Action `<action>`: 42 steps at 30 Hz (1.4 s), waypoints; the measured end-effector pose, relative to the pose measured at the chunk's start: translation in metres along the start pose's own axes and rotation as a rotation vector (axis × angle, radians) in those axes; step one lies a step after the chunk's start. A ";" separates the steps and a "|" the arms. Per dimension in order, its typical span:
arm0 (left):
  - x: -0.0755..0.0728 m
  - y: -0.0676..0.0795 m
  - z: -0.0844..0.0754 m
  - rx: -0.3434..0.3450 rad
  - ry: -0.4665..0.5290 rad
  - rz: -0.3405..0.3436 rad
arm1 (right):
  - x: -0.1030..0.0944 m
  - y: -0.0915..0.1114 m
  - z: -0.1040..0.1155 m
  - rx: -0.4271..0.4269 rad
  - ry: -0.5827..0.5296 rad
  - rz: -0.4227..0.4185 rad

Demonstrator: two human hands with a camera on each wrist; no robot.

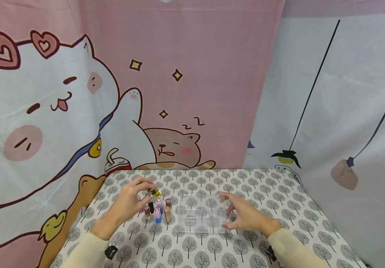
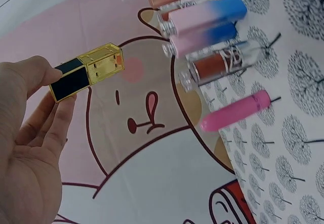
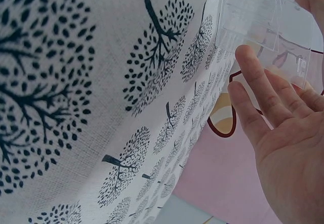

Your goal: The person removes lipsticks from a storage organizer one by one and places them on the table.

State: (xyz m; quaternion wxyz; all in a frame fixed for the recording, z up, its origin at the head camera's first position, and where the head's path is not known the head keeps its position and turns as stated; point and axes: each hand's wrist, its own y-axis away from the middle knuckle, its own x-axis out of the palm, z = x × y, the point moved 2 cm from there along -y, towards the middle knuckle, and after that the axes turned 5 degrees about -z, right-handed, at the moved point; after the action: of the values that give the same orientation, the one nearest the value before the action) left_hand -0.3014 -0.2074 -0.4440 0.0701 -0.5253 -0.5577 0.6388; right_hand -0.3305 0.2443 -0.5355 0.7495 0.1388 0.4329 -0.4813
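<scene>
Between the thumb and fingertips of my left hand (image 1: 133,195) is a black and gold lipstick (image 2: 86,72), raised above the table at the left. Below and beside it stand several lip products: a pink tube (image 2: 237,111), a clear-capped lip gloss (image 2: 217,64), two pink-to-blue tubes (image 1: 158,216) and a rose-gold tube (image 1: 167,215). My right hand (image 1: 244,214) holds the right end of a clear divided organizer box (image 1: 201,231), thumb at the near side and fingers at the far side. The box's compartments show only the cloth through them.
A white cloth with grey trees (image 1: 212,247) covers the table. Behind it hangs a pink curtain (image 1: 206,74) with cartoon animals, and a pale curtain (image 1: 363,111) runs along the right. The lip products stand just left of the box.
</scene>
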 end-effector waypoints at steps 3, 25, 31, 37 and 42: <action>-0.004 0.002 0.004 -0.003 -0.009 -0.013 | 0.000 0.000 0.000 0.001 -0.002 -0.002; -0.032 0.021 0.024 -0.007 -0.039 -0.035 | 0.000 0.000 0.000 0.004 -0.007 -0.004; -0.033 0.027 0.032 0.019 -0.027 -0.034 | 0.000 0.001 0.001 0.009 -0.005 -0.001; -0.032 0.034 0.042 0.025 -0.014 -0.022 | 0.000 0.001 0.002 0.013 -0.001 0.000; -0.031 0.041 0.049 0.006 -0.033 0.001 | 0.000 0.001 0.002 0.015 -0.003 -0.001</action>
State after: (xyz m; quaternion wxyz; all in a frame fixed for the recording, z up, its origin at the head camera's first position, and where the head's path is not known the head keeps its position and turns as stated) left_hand -0.3042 -0.2741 -0.4661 0.0621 -0.5149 -0.5567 0.6490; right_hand -0.3290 0.2436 -0.5344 0.7487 0.1436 0.4283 -0.4851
